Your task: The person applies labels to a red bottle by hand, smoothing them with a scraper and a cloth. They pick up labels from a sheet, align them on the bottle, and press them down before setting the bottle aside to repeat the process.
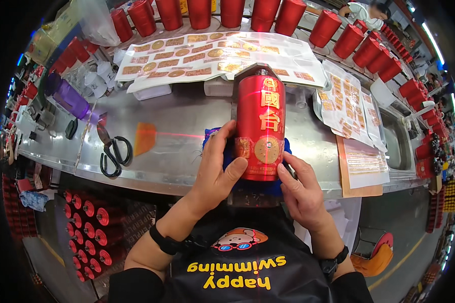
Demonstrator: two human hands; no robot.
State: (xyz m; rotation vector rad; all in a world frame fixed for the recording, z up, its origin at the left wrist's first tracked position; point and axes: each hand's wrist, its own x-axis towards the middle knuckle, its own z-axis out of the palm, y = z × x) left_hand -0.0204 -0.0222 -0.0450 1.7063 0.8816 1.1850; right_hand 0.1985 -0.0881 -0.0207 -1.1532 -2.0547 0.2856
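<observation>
A shiny red cylindrical bottle point(261, 108) with raised gold characters lies in front of me, its top end pointing away and backed by a dark angular holder point(236, 86). Near its lower end are a round gold label point(267, 149) and a smaller rectangular one. My left hand point(216, 164) grips its left side, thumb on the lower front. At the lower right edge, my right hand point(302, 188) holds it with thumb and fingers; some fingertips are hidden. Blue cloth point(290, 146) shows beneath the bottle. Red laser lines cross its surface.
Sticker sheets point(187, 58) lie behind the bottle, more point(346, 101) at the right beside a sink point(399, 144). Black-handled scissors point(111, 151), an orange scraper-like piece point(145, 137) and a purple bottle point(71, 96) are at left. Red bottles point(231, 12) line the far side.
</observation>
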